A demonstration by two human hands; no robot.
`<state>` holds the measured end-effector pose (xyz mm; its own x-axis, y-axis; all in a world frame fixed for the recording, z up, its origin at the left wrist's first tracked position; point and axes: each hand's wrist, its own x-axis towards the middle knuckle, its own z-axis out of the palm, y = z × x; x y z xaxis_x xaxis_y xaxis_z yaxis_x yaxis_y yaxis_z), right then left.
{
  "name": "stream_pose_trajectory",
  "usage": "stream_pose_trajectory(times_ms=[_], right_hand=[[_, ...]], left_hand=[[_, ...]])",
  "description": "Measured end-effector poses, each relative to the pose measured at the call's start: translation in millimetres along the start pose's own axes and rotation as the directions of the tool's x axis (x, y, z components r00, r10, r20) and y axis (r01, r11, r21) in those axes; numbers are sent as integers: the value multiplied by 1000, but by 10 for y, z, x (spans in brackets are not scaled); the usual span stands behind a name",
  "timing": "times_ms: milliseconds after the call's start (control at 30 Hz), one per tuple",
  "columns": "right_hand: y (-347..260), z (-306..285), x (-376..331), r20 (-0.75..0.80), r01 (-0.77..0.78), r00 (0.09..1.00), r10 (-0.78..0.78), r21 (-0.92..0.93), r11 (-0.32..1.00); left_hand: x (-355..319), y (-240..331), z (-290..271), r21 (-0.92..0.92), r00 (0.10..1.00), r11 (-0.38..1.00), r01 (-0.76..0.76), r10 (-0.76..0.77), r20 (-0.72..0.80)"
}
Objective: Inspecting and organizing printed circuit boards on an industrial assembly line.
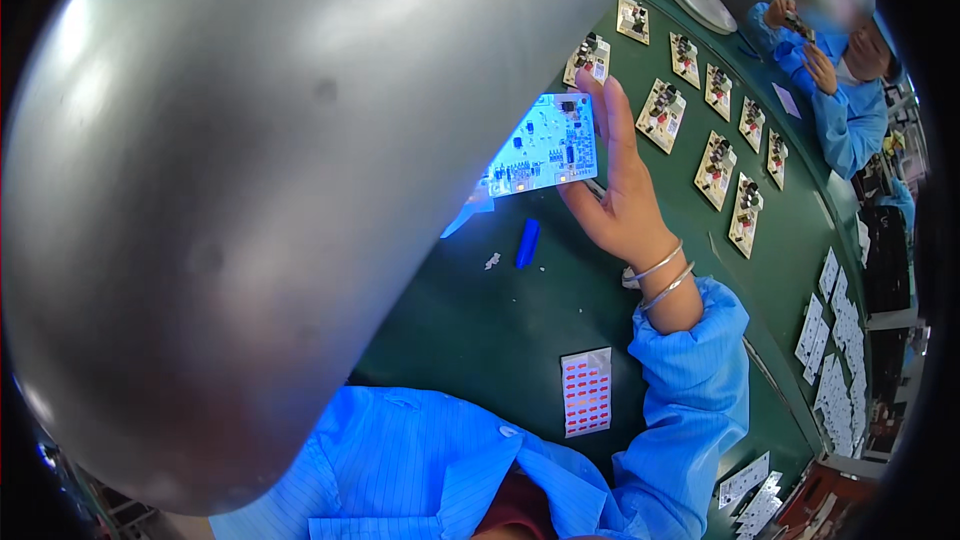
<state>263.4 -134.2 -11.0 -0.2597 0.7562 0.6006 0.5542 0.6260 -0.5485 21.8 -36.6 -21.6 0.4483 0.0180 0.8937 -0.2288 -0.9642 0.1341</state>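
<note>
Your head-worn left fisheye looks down over your right hand [625,180] and the green workbench [470,325], taking in a co-worker [848,135] at upper right; a grey hood [250,200] looms close to the lens, blocking much of the view's left side.

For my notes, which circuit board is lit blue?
The board in your right hand; the other boards, lying on the table, look cream or white.
</note>
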Motion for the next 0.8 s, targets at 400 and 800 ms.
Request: stream_pose_trajectory(times_ms=[400,800], right_hand=[[-81,-54,-40,-78,-319,940,333,153,935],[-202,28,-94,-77,-141,984,158,189,972]], left_hand=[[246,169,96,-336,320,199,921,-877,358],[208,75,120,-778,149,-551,303,-779,609]])
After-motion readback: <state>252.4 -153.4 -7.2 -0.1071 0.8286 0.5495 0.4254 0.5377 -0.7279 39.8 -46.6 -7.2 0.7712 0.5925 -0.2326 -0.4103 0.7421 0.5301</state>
